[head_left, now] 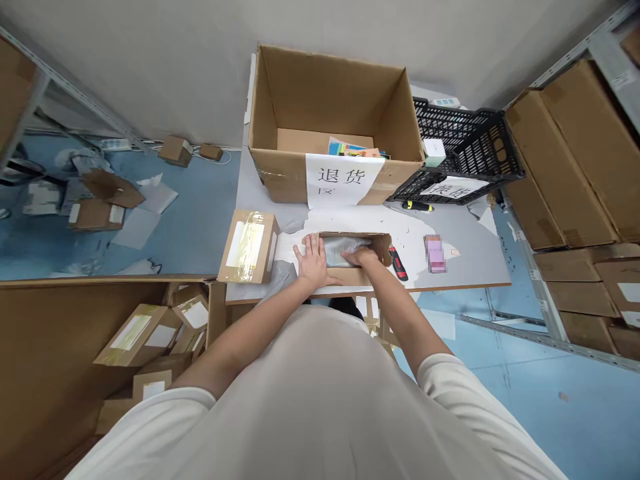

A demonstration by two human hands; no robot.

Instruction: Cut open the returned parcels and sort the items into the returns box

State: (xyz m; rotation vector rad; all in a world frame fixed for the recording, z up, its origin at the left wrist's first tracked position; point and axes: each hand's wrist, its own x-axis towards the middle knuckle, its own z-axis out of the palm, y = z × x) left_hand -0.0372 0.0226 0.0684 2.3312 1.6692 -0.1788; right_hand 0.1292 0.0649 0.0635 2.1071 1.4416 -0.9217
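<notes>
Between parcel [247,247] and box cutter [399,263], a carton [353,276] is touched by spread left fingers [314,244]; the grip of right fingers [351,257] is unclear.

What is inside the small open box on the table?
A pale, bag-like item lies inside, partly under the right hand. Any contents and the box bottom beneath are covered.

The tabletop [480,263] bears three cardboard boxes [353,276], one black crate [485,176] and, seemingly, two cutters [399,263].

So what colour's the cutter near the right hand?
The cutter is red and black; head view.
</notes>
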